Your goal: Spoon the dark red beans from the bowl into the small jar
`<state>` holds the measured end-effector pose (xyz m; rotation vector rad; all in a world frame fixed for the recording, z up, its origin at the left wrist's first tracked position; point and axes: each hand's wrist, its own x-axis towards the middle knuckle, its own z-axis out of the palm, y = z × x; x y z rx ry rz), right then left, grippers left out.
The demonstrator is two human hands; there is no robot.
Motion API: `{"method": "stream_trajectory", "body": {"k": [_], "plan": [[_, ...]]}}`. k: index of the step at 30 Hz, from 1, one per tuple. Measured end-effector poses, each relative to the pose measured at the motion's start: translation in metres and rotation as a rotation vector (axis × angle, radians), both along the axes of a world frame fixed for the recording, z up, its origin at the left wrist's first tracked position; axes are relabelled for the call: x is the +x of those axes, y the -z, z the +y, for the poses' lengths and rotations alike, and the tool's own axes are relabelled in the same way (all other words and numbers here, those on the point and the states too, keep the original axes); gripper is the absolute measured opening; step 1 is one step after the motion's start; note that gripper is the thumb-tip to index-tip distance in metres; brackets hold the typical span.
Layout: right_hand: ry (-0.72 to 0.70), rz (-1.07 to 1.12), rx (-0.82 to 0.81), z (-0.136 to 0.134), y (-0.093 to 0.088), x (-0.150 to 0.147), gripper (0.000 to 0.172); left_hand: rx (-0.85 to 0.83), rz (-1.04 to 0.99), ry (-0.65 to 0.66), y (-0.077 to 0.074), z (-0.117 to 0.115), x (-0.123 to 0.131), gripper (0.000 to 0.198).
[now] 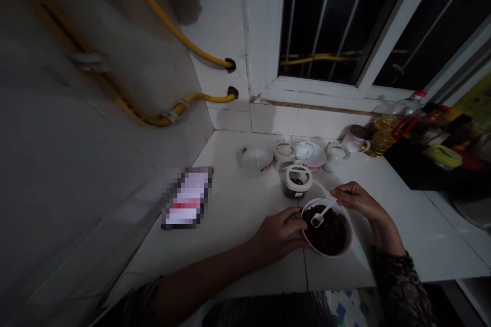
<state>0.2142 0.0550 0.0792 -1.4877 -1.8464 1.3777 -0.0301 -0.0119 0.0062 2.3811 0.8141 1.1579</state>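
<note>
A white bowl with a pinkish rim stands near the counter's front edge, filled with a dark reddish-brown food. My left hand grips the bowl's left side, thumb at the rim and fingers around the wall. Over the bowl, my right hand pinches the handle of a small white spoon. The spoon's squarish scoop is above or on the dark food; a little dark matter shows in it. Just behind the bowl sits a clear jar with a white-framed lid and dark contents.
Farther back stand a shallow bowl, two lidded jars, a white bowl and a mug. An oil bottle and a black box are at right. A blurred phone-like object lies left.
</note>
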Motion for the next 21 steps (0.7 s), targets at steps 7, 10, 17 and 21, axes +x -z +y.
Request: {"method": "stream_trajectory", "body": {"k": [7,10,17,21], "plan": [[0.15,0.148,-0.076,0.005,0.004,-0.007,0.052,0.04,-0.003,-0.007,0.003,0.001,0.0,0.037],[0.237,0.238,-0.015,0.009,0.003,-0.016,0.052,0.038,-0.012,-0.001,0.004,0.001,0.0,0.035],[0.361,-0.003,0.769,0.007,0.0,-0.037,0.045,0.036,-0.026,0.005,0.002,0.0,0.0,0.032],[0.083,-0.352,1.195,0.002,0.005,-0.039,0.035,0.033,-0.015,0.0,0.001,0.001,0.0,0.034]]}}
